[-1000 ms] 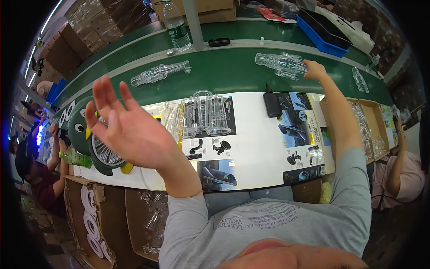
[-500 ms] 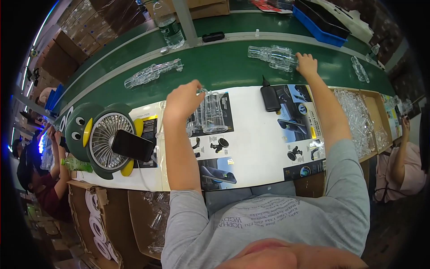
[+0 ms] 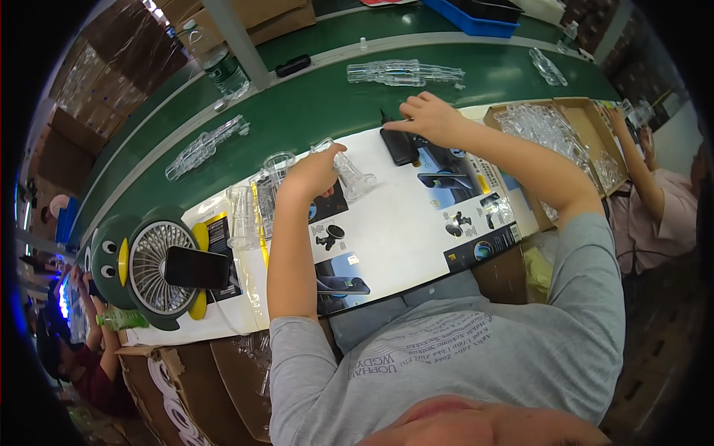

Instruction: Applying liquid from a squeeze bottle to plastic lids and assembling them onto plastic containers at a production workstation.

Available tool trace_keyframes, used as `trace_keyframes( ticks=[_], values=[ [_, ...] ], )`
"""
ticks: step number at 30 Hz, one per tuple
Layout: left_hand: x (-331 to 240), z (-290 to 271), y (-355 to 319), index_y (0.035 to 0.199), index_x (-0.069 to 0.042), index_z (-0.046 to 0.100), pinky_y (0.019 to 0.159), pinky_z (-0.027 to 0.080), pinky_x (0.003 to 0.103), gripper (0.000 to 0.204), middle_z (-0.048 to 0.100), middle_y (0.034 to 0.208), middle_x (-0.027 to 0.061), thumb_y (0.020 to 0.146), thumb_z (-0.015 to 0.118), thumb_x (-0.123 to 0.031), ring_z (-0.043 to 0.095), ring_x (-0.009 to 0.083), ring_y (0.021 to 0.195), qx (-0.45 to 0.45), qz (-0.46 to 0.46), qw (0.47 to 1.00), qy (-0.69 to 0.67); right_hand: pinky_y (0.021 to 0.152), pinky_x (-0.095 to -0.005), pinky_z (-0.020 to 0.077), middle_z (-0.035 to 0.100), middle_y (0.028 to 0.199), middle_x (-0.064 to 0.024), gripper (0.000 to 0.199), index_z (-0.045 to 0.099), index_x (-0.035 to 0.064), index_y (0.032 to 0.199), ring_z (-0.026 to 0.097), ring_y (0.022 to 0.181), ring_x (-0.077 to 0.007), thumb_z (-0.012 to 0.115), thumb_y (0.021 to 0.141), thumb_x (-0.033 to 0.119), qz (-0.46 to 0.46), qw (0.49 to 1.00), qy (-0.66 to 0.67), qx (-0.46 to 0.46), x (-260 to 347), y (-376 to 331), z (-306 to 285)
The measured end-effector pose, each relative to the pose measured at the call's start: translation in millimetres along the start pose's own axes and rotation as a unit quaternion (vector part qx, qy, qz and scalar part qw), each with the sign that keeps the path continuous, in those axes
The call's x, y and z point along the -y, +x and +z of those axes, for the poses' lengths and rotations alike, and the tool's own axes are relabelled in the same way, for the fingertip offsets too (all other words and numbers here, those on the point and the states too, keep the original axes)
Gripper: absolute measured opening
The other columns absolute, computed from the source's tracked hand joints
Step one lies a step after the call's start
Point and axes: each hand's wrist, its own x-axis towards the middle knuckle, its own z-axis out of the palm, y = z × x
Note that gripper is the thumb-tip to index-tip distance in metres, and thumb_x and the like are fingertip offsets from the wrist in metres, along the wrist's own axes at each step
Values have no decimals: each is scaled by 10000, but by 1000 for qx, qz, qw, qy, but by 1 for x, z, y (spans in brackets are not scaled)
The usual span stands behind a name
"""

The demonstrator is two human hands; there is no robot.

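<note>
Clear plastic tube (image 3: 355,178) slants, flared end lower right, left hand (image 3: 312,175) gripping; right hand (image 3: 431,121) over black bottle (image 3: 401,149), grip unclear.

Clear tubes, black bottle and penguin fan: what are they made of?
Clear tubes: shiny, hard plastic or maybe glass; they glint and you can see through them. Black bottle: probably plastic, fairly dull, since it's solid-coloured and barely shines. Penguin fan: likely smooth plastic, with rounded, evenly coloured, moulded-looking parts.
</note>
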Motion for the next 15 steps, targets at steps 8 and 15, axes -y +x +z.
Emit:
trace_keyframes(
  ticks=[8, 15],
  values=[
    [-14, 35, 6, 1097, -182, 562, 575, 482, 319, 500, 618, 640, 97, 617, 648, -69, 615, 216, 574, -91, 171, 945, 265, 787, -304, 357, 506, 914, -21, 369, 527, 266, 1127, 473, 919, -166, 501, 786, 128, -89, 994, -64, 5, 15, -4, 12],
    [-47, -10, -27, 950, -146, 634, 523, 437, 316, 377, 601, 657, 70, 635, 742, -323, 598, 175, 602, -127, 74, 988, 55, 758, -310, 369, 508, 852, -17, 526, 513, 188, 1122, 495, 867, -176, 673, 621, 183, 16, 999, 7, -51, 9, -12, 7]
  ],
)
